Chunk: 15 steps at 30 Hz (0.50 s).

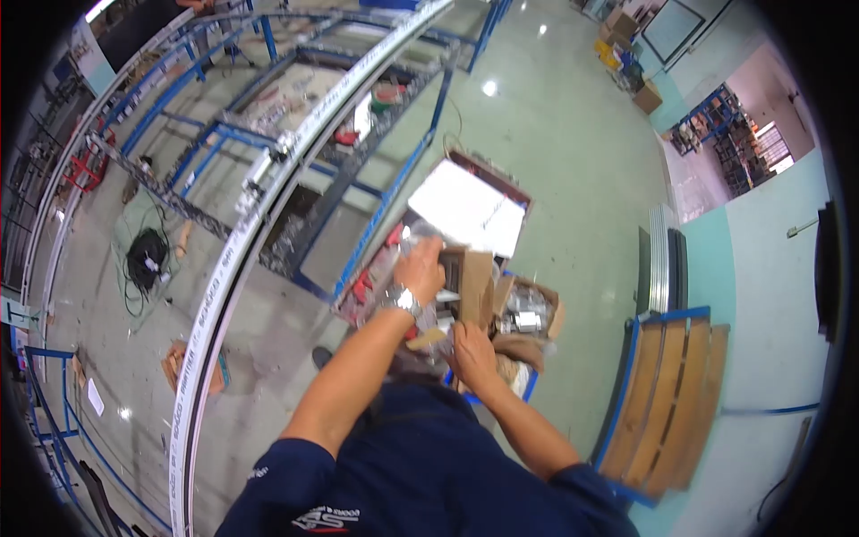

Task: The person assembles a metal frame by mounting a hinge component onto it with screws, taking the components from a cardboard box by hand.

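An upright cardboard box (pixel 478 291) with an open top stands between my hands, and metal-looking parts show inside it. My left hand (pixel 420 270), with a metal watch at the wrist, is at the box's left edge, over clear plastic bags; its fingertips are hard to make out. My right hand (pixel 472 354) has its fingers closed at the box's lower edge. A white sheet (pixel 469 208) lies just beyond the box. To the right, another open carton (pixel 557 320) holds bagged parts, above a blue crate (pixel 531 387).
A long printed aluminium rail (pixel 234 259) runs along a blue metal frame (pixel 394 192) on my left. On the right stands a wooden slatted bench (pixel 662 403). Black cable (pixel 148 259) lies on the floor at left. A person (pixel 199 7) is partly visible at the far top left.
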Motion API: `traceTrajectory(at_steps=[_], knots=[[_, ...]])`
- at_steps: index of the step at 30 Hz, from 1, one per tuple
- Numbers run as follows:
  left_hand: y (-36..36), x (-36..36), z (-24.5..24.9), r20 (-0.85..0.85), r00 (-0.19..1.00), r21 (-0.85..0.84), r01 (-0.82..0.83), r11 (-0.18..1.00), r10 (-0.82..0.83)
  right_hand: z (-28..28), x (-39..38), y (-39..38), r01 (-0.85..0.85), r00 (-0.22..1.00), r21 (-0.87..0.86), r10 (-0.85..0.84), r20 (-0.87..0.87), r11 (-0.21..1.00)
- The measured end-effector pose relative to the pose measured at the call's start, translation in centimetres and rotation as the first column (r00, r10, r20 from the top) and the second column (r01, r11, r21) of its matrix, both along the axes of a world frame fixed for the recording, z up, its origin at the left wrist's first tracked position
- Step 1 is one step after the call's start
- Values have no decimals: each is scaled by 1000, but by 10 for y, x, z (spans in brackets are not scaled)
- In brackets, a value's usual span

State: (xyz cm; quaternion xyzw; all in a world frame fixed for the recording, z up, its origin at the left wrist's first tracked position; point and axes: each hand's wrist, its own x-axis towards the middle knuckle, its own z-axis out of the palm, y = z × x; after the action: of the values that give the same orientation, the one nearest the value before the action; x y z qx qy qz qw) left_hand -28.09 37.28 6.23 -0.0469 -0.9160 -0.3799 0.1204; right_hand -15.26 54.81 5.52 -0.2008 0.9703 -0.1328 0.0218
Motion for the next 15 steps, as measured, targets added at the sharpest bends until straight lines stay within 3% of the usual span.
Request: traceTrajectory(at_steps=[1,6,10,15], knots=[[1,0,5,69,998,-18,0,1000,1,3,-1,0,11,1000,-14,-11,0,1000],[4,-2,12,34,999,-1,16,1000,-16,15,16,7,9,1000,-25,-9,2,1000],[8,-4,13,45,999,-11,26,1000,-26,20,22,-3,138,990,55,-140,28,989],[6,-5,13,66,997,-25,32,999,-30,17,18,2,97,995,-2,-97,28,995]])
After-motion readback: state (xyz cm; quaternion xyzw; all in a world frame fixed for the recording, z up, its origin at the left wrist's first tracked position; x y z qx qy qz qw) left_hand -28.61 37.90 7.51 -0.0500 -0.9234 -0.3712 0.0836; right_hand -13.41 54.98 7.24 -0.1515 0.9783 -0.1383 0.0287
